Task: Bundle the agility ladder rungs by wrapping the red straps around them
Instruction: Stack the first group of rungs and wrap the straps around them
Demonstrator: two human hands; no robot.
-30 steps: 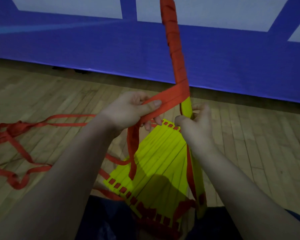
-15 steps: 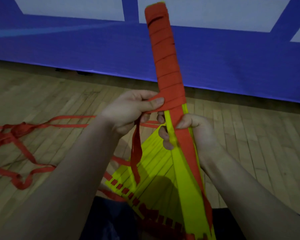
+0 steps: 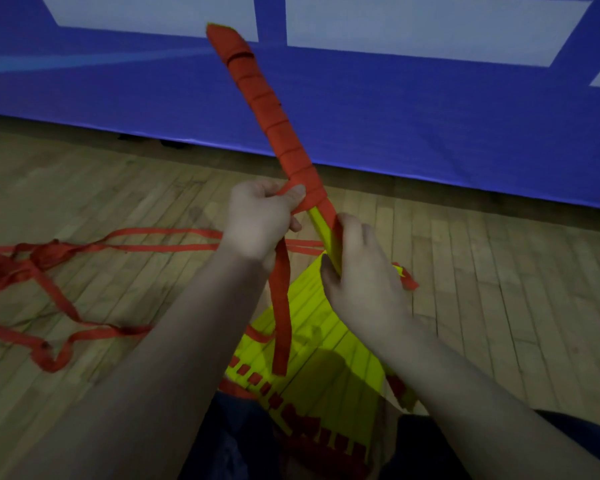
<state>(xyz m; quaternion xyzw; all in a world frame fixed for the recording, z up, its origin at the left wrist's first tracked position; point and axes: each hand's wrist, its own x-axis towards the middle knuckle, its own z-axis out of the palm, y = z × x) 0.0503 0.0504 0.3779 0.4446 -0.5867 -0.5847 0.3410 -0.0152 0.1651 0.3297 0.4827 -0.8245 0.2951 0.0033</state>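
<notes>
Binding needs tension, so the strap [image 3: 280,306] is pinched taut by the left hand [image 3: 257,223], the rungs [image 3: 321,225] gripped steady by the right hand [image 3: 364,282].

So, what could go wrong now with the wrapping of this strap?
The loose strap lies tangled on the floor, so it may snag when pulled. The yellow rungs below the right hand fan out, so later turns may not hold them tight. If the left hand slips, the last turn of the wrapped part could loosen.
</notes>
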